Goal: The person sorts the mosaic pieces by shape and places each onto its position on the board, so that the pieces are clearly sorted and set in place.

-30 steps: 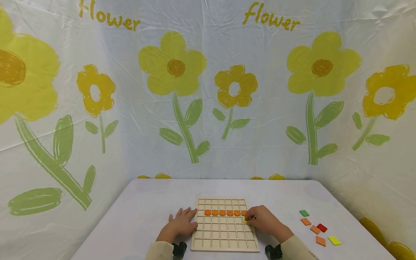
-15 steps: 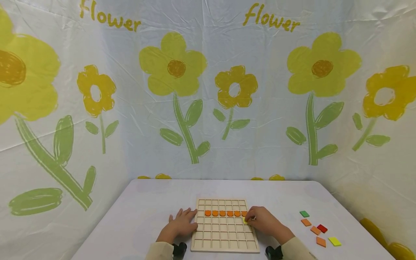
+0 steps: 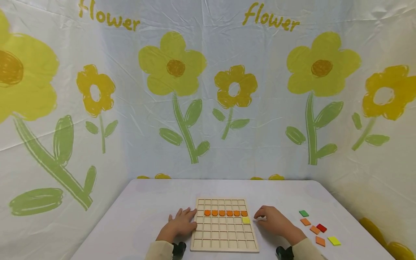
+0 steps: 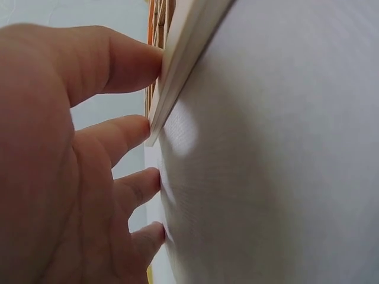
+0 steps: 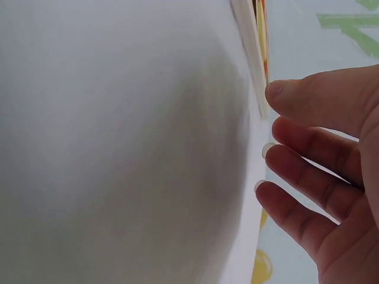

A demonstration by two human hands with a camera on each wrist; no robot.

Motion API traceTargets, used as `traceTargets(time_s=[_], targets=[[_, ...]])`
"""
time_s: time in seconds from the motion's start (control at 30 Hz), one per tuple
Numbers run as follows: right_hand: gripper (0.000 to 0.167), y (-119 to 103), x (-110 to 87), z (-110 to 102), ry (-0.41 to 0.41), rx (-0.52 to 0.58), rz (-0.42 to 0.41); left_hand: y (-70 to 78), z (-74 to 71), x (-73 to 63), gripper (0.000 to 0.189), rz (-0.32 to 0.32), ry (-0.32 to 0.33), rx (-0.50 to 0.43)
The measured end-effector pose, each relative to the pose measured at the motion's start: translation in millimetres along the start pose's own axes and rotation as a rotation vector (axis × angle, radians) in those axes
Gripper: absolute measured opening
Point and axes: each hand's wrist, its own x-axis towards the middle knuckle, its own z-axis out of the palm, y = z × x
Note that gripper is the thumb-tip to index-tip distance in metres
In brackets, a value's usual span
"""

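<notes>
Your left hand, spread, touches the wooden grid board at nine o'clock. Your right hand, loosely curved and holding nothing, is just beside it at three. Orange discs line up toward twelve; a yellow tile sits near three. Loose tiles lie beyond your right hand.

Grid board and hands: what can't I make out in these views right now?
Grid board: left wrist view, cut off by the top edge, cells nearly edge-on.
Yellow tile on the board: head view, too small to tell if it sits flush.
Left hand: left wrist view, cropped by the left edge.
Right hand: right wrist view, cropped by the right edge.
</notes>
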Motion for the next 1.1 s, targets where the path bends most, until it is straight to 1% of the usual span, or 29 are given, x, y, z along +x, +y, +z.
traceTargets(time_s=[0.17, 0.37, 0.6, 0.8, 0.87, 0.97, 1.1], targets=[[0.011, 11, -4.8, -5, 0.005, -0.007, 0.06, -0.6, 2.0, 0.4, 0.06, -0.007, -0.003, 0.009], [0.012, 24, -9.5, -12, 0.0, -0.016, 0.106, -2.0, 2.2, 3.1, 0.06, -0.012, -0.011, 0.021], [0.016, 38, -17.2, -21, 0.01, -0.042, 0.138, -2.2, 3.1, 4.0, 0.059, -0.017, -0.016, 0.035], [0.019, 54, -20.6, -28, -0.001, -0.042, 0.163, -0.8, 2.3, 2.5, 0.059, -0.022, -0.02, 0.033], [0.02, 58, -22.3, -30, 0.001, -0.043, 0.166, -0.1, 1.9, 1.4, 0.059, -0.02, -0.018, 0.035], [0.019, 62, -26.3, -34, 0.025, -0.045, 0.16, 0.5, 1.4, 1.4, 0.059, -0.02, -0.02, 0.034], [0.019, 68, -33.4, -39, 0.076, -0.05, 0.114, 0.7, 1.0, 1.4, 0.059, -0.016, -0.023, 0.026]])
